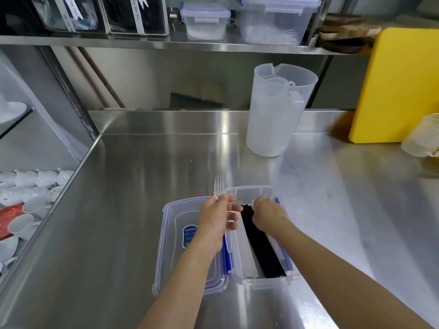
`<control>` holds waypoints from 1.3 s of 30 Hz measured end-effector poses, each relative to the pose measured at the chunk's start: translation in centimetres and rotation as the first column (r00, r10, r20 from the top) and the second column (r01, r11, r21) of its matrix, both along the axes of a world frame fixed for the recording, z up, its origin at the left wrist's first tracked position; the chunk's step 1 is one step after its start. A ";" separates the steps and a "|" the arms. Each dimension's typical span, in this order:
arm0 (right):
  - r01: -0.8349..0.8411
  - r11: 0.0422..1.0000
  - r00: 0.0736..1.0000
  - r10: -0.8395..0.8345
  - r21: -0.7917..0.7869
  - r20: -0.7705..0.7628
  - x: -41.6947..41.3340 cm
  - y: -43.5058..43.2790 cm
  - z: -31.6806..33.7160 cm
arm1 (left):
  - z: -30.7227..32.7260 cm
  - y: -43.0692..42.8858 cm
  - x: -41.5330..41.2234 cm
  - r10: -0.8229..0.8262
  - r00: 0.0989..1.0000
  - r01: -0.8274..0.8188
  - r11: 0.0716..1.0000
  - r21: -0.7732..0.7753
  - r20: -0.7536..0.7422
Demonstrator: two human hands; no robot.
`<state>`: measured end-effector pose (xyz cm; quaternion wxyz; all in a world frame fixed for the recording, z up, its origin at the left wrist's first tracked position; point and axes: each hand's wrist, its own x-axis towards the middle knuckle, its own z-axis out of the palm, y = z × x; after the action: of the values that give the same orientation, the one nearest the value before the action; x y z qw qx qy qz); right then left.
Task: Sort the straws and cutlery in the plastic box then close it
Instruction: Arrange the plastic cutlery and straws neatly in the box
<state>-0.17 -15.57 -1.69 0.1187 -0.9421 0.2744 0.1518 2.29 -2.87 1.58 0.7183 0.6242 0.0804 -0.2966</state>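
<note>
A clear plastic box (249, 192) with blue clips stands open on the steel counter, near its front edge. Black straws (266, 252) lie lengthwise inside it, with pale wrapped straws beside them. Its lid (175, 245), bearing a blue label, lies flat to the left of the box. My left hand (217, 219) is over the box's left wall and grips clear plastic forks (219, 186), tines pointing away from me. My right hand (267, 213) reaches into the far end of the box, fingers curled on the tops of the black straws.
A tall translucent jug (275, 110) stands at the back of the counter (133, 210). A yellow cutting board (399, 86) leans at the right, a plastic cup (420, 138) before it. Lidded boxes sit on the shelf (206, 20) above. White cups (31, 193) fill the lower left.
</note>
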 end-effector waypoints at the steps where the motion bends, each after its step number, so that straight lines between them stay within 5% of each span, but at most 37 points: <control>1: 0.030 0.999 0.999 -0.032 0.042 0.029 -0.1 -0.2 0.5 | -0.1 0.2 0.2 0.004 1.000 -0.005 1.000 -0.006 -0.007; 5: 0.086 0.931 0.971 -0.158 0.354 0.179 -0.7 -1.7 4.2 | -0.1 0.5 0.8 -0.040 0.997 0.040 0.999 -0.004 -0.064; 8: 0.059 0.660 0.905 -0.351 0.749 0.239 -1.6 -2.4 6.9 | 0.3 0.0 0.6 -0.130 0.981 0.124 0.991 -0.044 -0.144; 11: 0.004 0.449 0.880 -0.425 0.893 0.209 -2.3 -2.5 7.4 | 1.0 -0.7 -0.2 -0.287 0.942 0.275 0.957 -0.090 -0.174; 15: -0.051 0.374 0.888 -0.407 0.926 0.214 -2.7 -1.8 6.3 | 1.3 -1.2 -1.2 -0.457 0.877 0.438 0.887 -0.142 -0.150; 20: -0.082 0.412 0.898 -0.364 0.907 0.247 -3.3 -1.9 5.4 | 1.4 -1.0 -2.1 -0.409 0.899 0.394 0.911 -0.120 -0.154; 30: -0.328 0.112 0.881 -0.323 0.938 0.346 -4.2 -2.1 4.6 | 1.7 -0.3 -2.8 -0.404 0.889 0.341 0.898 -0.277 -0.215; 36: -0.275 0.214 0.897 -0.293 0.937 0.330 -4.8 -2.4 4.0 | 1.3 0.0 -2.9 -0.331 0.910 0.318 0.944 -0.092 -0.251; 39: -0.264 0.175 0.910 -0.281 0.949 0.305 -4.8 -2.2 4.0 | 1.5 0.0 -3.5 -0.397 0.886 0.388 0.918 -0.086 -0.241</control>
<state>-4.95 -17.73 2.33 0.7516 -0.6482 0.0848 0.0879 -1.22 -2.91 3.08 0.6382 0.5714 0.0387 -0.5145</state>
